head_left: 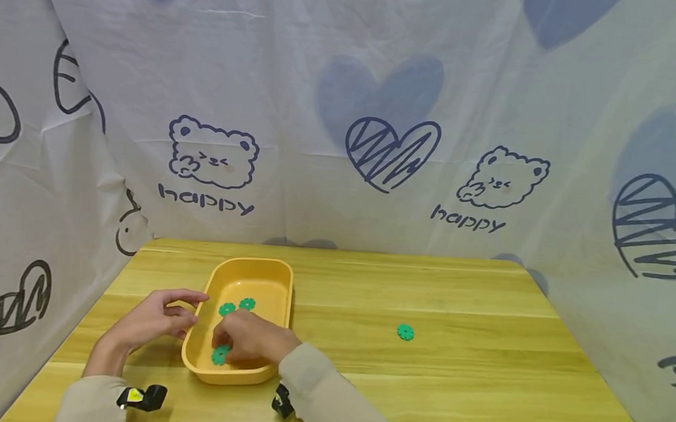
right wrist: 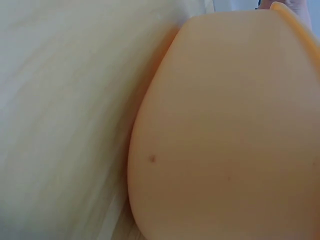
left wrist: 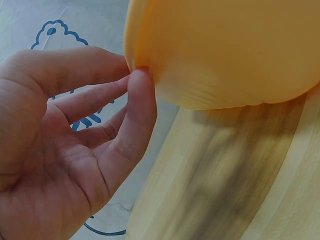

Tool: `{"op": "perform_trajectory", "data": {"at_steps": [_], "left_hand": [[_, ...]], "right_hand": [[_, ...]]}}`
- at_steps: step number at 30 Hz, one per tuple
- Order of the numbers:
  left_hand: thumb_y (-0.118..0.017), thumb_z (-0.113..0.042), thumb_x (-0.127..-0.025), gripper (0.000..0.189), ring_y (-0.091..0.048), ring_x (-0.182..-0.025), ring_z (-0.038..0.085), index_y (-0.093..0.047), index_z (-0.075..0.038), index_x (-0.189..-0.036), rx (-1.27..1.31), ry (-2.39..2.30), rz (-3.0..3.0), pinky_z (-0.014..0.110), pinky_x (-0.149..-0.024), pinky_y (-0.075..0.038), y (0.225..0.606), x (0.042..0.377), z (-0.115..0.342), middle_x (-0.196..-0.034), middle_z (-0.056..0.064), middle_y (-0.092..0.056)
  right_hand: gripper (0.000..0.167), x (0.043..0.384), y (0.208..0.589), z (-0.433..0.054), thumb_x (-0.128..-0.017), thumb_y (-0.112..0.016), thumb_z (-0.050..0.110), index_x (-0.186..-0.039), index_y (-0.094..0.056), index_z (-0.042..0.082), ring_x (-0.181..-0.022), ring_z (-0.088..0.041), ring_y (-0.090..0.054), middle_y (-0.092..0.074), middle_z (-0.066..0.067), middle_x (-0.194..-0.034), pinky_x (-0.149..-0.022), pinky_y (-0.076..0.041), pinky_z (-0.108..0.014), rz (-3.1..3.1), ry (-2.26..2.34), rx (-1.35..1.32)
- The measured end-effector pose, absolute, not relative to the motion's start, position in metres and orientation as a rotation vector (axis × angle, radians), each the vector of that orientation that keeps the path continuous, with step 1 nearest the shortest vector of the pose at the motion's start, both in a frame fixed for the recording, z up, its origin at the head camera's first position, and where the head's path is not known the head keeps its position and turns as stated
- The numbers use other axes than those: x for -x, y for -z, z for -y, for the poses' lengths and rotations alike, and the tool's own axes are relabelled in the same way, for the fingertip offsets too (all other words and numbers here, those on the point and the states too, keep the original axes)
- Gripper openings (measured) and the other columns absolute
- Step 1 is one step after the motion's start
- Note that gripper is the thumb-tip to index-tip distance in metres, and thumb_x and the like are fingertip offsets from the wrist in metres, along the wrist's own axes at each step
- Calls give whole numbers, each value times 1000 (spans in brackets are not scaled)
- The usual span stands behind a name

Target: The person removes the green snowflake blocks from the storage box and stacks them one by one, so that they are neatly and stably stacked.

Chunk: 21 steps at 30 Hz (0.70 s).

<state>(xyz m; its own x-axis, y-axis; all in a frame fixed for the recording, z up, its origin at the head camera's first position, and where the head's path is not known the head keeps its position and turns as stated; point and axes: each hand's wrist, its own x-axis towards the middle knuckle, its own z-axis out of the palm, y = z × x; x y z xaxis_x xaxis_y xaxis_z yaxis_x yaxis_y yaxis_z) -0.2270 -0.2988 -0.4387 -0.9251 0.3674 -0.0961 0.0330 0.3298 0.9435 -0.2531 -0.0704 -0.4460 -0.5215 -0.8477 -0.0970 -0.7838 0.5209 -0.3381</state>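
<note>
A yellow plastic tray (head_left: 263, 272) stands left of the table's middle. My left hand (head_left: 151, 319) grips its left rim; in the left wrist view the thumb and a finger (left wrist: 142, 100) pinch the wall's edge. My right hand (head_left: 251, 337) reaches down inside the tray, fingers curled at a green snowflake disc (head_left: 221, 355) that looks tilted toward the camera and is partly covered. Two more green discs, one on the left (head_left: 227, 309) and one on the right (head_left: 247, 304), lie on the tray floor beyond the knuckles. The right wrist view shows only the tray's outer wall (right wrist: 225, 125), hiding the hand.
Another green disc (head_left: 405, 332) lies alone on the wooden table (head_left: 449, 382), right of the tray. A white curtain (head_left: 304, 190) with hearts and bears hangs along the table's back and sides. Black camera straps sit at both cuffs.
</note>
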Motion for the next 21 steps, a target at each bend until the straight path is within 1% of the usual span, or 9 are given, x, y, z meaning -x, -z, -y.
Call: {"op": "perform_trajectory", "data": {"at_steps": [4, 13, 17, 21], "left_hand": [[-63, -9, -99, 56, -68, -87, 10, -43, 13, -147, -366, -1625, -2306, 36, -73, -63, 439, 227, 299, -134, 32, -49], [-62, -9, -100, 56, -68, -88, 11, -42, 13, -148, -359, -1626, -2299, 35, -74, -63, 439, 227, 300, -139, 35, -45], [-63, -9, -100, 57, -68, -89, 11, -42, 12, -148, -346, -1626, -2296, 36, -74, -63, 439, 228, 299, -140, 35, -45], [-63, -9, -100, 57, -68, -88, 12, -42, 12, -148, -345, -1623, -2296, 36, -74, -63, 439, 227, 299, -139, 34, -46]], "right_hand": [[19, 253, 446, 68, -87, -83, 14, -105, -80, 14, -78, 5, -60, -76, 10, -95, -70, -44, -4, -2540, 345, 1389], [16, 252, 448, 65, -85, -83, 16, -101, -80, 14, -72, 4, -57, -73, 10, -88, -66, -44, -5, -2586, 374, 1323], [16, 252, 448, 63, -85, -83, 19, -99, -80, 14, -72, 5, -56, -73, 11, -88, -66, -45, -5, -2599, 377, 1326], [19, 251, 445, 60, -85, -84, 24, -101, -80, 14, -74, 7, -57, -74, 11, -90, -70, -45, -4, -2608, 385, 1330]]}}
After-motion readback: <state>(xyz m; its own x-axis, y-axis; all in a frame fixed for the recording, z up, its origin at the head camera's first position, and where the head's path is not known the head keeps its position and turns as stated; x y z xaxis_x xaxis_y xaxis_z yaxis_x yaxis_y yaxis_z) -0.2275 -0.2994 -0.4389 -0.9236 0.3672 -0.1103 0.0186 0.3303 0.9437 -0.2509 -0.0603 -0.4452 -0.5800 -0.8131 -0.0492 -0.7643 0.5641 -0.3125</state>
